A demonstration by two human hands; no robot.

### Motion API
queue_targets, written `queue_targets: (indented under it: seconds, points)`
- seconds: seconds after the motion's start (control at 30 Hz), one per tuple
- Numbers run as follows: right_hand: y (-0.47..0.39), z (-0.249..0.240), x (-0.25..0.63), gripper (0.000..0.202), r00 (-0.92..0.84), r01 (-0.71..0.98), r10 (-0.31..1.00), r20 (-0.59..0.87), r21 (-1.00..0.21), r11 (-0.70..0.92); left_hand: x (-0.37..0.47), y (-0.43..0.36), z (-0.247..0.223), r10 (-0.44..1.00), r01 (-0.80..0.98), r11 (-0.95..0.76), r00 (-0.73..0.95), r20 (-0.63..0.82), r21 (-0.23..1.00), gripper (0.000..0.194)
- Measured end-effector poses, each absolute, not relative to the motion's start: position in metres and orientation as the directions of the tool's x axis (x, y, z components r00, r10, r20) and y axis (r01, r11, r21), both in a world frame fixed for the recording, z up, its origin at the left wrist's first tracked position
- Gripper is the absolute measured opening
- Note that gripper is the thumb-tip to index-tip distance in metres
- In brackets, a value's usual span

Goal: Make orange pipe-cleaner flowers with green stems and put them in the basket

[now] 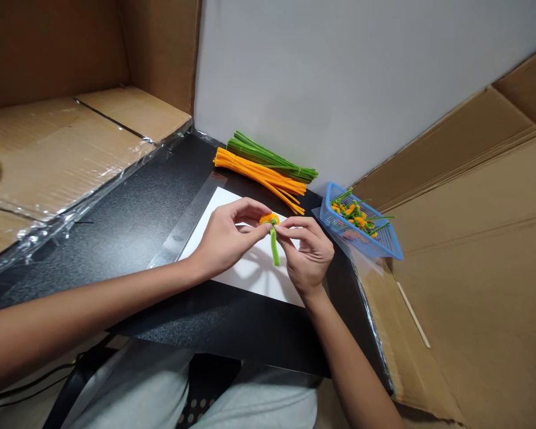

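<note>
Between my two hands is a small pipe-cleaner flower (274, 243), with an orange fuzzy head on top and a green stem hanging down. My left hand (232, 233) pinches the orange head between thumb and fingers. From the other side, my right hand (307, 250) has thumb and fingertips closed at the green part just under the head. A white sheet of paper (250, 268) lies beneath the hands on the black table. The exact grip points are partly covered by fingertips.
Behind the paper lie bundles of orange pipe cleaners (259, 173) and green pipe cleaners (272, 156). A blue mesh basket (361, 238) at the right holds several orange-and-green pieces. Cardboard (464, 268) borders the table (116, 208) on both sides, and a white wall stands behind.
</note>
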State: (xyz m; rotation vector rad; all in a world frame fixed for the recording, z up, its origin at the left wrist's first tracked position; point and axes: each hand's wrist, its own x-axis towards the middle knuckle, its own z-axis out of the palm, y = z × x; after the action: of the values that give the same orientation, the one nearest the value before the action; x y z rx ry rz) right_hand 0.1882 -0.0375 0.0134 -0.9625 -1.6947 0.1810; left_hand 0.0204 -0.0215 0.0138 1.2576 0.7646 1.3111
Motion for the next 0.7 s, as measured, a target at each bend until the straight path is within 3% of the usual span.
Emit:
queue_targets:
  seconds: [0.13,0.47,0.7]
  points:
    - [-0.038,0.013,0.188,0.006,-0.071,0.534,0.660,0.748,-0.531,0.658,0.019,-0.020,0.012,0.957,-0.277,-0.173,0.180,0.228,0.945,0.031]
    - [-0.037,0.013,0.191,0.009,-0.107,0.454,0.737,0.668,-0.627,0.633,0.020,-0.020,0.008,0.956,-0.321,-0.175,0.171,0.239,0.931,0.031]
    - [-0.034,0.021,0.195,0.010,-0.132,0.366,0.863,0.487,-0.785,0.499,0.020,-0.017,0.004,0.929,-0.288,-0.250,0.197,0.312,0.925,0.025]
